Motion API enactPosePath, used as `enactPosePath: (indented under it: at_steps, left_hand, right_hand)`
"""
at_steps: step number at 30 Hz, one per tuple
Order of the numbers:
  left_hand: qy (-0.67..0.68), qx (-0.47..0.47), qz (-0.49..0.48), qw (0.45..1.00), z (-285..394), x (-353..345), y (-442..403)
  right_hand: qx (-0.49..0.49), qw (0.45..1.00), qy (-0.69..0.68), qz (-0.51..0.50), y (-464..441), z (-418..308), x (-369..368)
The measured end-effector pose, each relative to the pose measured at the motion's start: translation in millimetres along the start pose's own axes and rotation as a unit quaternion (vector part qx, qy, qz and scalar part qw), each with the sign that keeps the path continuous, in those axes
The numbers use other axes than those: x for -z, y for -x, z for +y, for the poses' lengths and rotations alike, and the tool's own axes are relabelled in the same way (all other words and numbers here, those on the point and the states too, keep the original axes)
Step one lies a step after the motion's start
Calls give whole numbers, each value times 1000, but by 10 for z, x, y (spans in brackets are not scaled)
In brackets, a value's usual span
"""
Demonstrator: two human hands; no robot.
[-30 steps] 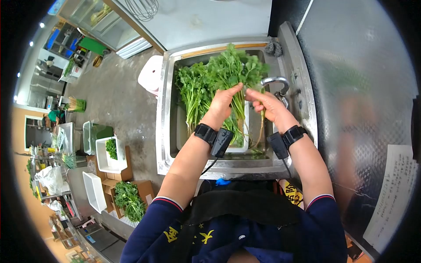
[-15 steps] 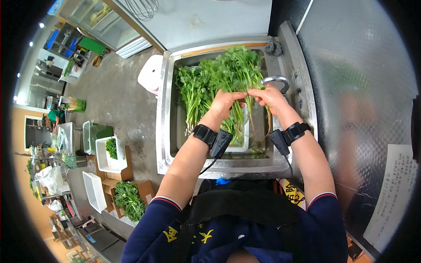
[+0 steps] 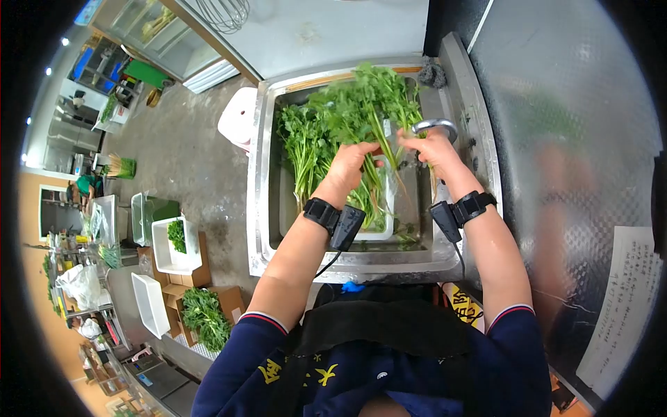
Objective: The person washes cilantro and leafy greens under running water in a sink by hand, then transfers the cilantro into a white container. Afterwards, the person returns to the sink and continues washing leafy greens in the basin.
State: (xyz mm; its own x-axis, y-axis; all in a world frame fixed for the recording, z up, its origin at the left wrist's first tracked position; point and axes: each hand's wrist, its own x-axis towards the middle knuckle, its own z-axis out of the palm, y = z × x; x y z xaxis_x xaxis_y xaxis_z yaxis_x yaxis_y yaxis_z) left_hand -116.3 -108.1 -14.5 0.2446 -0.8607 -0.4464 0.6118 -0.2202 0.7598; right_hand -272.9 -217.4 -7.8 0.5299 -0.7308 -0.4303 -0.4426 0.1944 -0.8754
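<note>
Long-stemmed cilantro (image 3: pixel 361 108) fills much of the metal sink (image 3: pixel 258 174) before me. My left hand (image 3: pixel 352 161) is closed round a bunch of stems, their leaves pointing away and their lower ends hanging below. My right hand (image 3: pixel 429 147) is beside the curved faucet (image 3: pixel 436 126), its fingers closed on a few stems whose leaves reach up at the sink's right. A gap with one or more loose stems shows between the hands. Under the left hand's bunch lies a white tray (image 3: pixel 390 208), partly hidden by stems.
A dark scrubber (image 3: pixel 432 74) lies on the sink's back right corner. A white container (image 3: pixel 237 117) stands left of the sink. On the floor side are a white bin (image 3: pixel 163 256), cardboard boxes (image 3: pixel 229 303) and leafy greens (image 3: pixel 206 318). A metal surface (image 3: pixel 570 139) rises at right.
My hands, fingertips nearly meeting before, have moved apart. The right hand has shifted slightly right with stems in it. The left hand's bunch has tilted leftward, uncovering more of the tray.
</note>
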Motion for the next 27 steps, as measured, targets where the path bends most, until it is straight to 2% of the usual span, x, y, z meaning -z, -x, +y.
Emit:
enactPosePath:
  at_steps: [2, 6, 8, 9, 12, 14, 18, 19, 20, 22, 24, 27]
  left_hand:
    - [-2, 18, 9, 1000, -1, 12, -20]
    - [11, -18, -15, 1000, 10, -72, 18]
    - [-19, -91, -38, 995, -7, -127, -7]
    - [-45, -95, -36, 994, -16, -93, -30]
    - [-82, -94, -40, 991, -22, -27, -59]
    - [-75, -89, -31, 993, 11, -19, -35]
    - [-111, -94, -31, 989, -38, 56, -93]
    - [-74, -93, 15, 993, -73, 9, -91]
    - [-75, -94, 17, 993, -65, 29, -86]
    - [-131, -100, -10, 986, -108, 65, -101]
    - [-101, -80, -15, 992, -101, 99, -131]
    - [-95, -52, -15, 994, -56, 114, -121]
  right_hand:
    - [12, 999, -31, 4, 77, -97, 11]
    - [63, 998, -1, 4, 14, -69, -67]
    - [53, 998, -7, -26, -59, 29, -59]
    - [52, 998, -8, -25, -22, -6, -54]
    - [77, 996, -45, -28, 64, -86, -58]
    - [35, 996, -82, -25, 73, -84, -45]
    - [42, 996, -73, -34, 128, -115, -54]
    - [41, 996, -65, -53, 76, -69, -75]
    - [40, 995, -56, -74, 35, -41, -100]
    - [27, 996, -44, -70, 72, -98, -106]
    - [12, 994, -103, -26, 132, -147, -108]
    - [8, 992, -122, -32, 181, -173, -100]
